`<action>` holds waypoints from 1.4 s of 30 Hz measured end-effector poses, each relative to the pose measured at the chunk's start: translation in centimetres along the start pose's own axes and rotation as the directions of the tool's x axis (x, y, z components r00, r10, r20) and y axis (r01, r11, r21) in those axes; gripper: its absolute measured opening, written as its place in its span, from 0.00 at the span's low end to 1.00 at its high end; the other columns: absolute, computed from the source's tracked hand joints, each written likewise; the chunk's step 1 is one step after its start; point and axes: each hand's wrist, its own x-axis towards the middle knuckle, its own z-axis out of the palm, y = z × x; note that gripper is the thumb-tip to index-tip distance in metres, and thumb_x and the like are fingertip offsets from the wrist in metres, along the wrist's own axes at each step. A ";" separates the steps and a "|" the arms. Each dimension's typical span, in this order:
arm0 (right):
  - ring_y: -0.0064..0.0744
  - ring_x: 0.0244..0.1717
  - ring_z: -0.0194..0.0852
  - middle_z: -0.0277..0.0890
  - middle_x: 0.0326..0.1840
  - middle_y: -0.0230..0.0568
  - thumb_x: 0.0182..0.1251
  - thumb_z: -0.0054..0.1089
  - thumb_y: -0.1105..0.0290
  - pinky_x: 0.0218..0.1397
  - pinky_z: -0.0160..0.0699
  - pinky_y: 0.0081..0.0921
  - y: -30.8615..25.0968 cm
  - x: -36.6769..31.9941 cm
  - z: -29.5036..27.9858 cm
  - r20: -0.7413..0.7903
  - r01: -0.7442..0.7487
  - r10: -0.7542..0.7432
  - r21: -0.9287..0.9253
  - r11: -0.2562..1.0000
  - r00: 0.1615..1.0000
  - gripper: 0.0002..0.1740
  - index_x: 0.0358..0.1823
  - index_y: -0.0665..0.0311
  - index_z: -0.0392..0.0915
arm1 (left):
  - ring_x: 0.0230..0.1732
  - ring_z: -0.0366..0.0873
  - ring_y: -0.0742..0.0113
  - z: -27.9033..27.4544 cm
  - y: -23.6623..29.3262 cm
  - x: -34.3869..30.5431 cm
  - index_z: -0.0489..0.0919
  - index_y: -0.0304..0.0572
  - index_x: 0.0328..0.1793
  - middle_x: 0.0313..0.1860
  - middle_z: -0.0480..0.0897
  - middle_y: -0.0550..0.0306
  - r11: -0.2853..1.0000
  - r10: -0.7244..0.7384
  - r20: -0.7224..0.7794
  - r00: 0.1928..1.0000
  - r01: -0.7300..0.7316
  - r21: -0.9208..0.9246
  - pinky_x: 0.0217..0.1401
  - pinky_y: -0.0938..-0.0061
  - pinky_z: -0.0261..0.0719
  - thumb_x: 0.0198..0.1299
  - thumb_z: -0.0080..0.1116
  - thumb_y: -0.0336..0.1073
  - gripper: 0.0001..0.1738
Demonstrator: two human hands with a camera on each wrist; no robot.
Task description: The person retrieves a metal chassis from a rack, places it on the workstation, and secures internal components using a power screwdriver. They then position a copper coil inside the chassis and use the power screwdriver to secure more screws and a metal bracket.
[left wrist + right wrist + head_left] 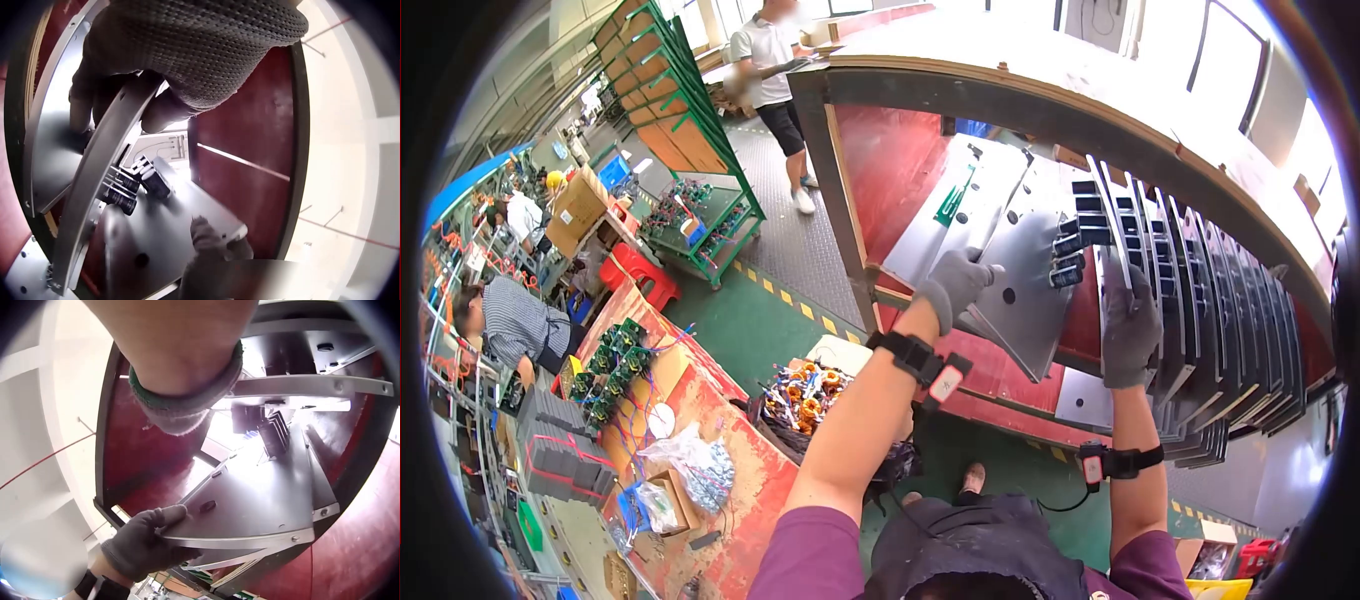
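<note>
Both hands wear grey knit gloves. My left hand (960, 285) holds a flat grey metal plate (1025, 290) by its near left edge, thumb on top. Black cylindrical capacitors (1067, 255) stand at that plate's right end. In the right wrist view the tilted plate (250, 500) shows a dark hole and a folded rim. My right hand (1130, 335) grips an upright metal plate (1112, 215) at its lower part; black capacitors (1090, 215) stick out from its left face. The gripping fingers are partly hidden behind the metal.
A row of similar upright plates (1225, 310) stands to the right inside a red-lined bench (890, 170). More flat plates (935, 215) lie deeper inside. At left are a red worktable (745, 465), wound coils (805, 400) and a green rack (710, 130). Other people are beyond.
</note>
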 end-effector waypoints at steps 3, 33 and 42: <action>0.45 0.42 0.83 0.80 0.48 0.47 0.66 0.56 0.68 0.39 0.81 0.35 0.2 0.2 -0.1 -0.084 0.087 -0.086 0.001 0.996 0.993 0.16 0.55 0.58 0.76 | 0.37 0.81 0.67 -0.4 0.3 2.2 0.69 0.22 0.64 0.41 0.83 0.49 0.961 0.080 0.043 0.996 -0.088 0.264 0.41 0.75 0.79 0.54 0.63 0.40 0.35; 0.47 0.63 0.67 0.72 0.60 0.40 0.50 0.59 0.74 0.63 0.66 0.47 -0.7 -3.3 1.9 0.218 0.363 -0.324 -0.174 0.915 0.921 0.29 0.59 0.59 0.71 | 0.36 0.79 0.72 -8.1 -4.5 -4.4 0.80 0.31 0.48 0.38 0.83 0.57 0.923 -0.023 -0.302 0.953 -0.096 -0.372 0.42 0.80 0.78 0.60 0.59 0.28 0.12; 0.47 0.64 0.65 0.69 0.63 0.40 0.49 0.58 0.76 0.65 0.65 0.45 0.3 -4.1 4.0 0.135 0.297 -0.293 -0.009 0.955 0.946 0.30 0.59 0.59 0.72 | 0.35 0.79 0.74 -8.7 -0.1 -7.2 0.81 0.29 0.50 0.37 0.84 0.57 0.945 -0.020 -0.288 0.958 -0.076 -0.319 0.41 0.80 0.77 0.59 0.59 0.28 0.14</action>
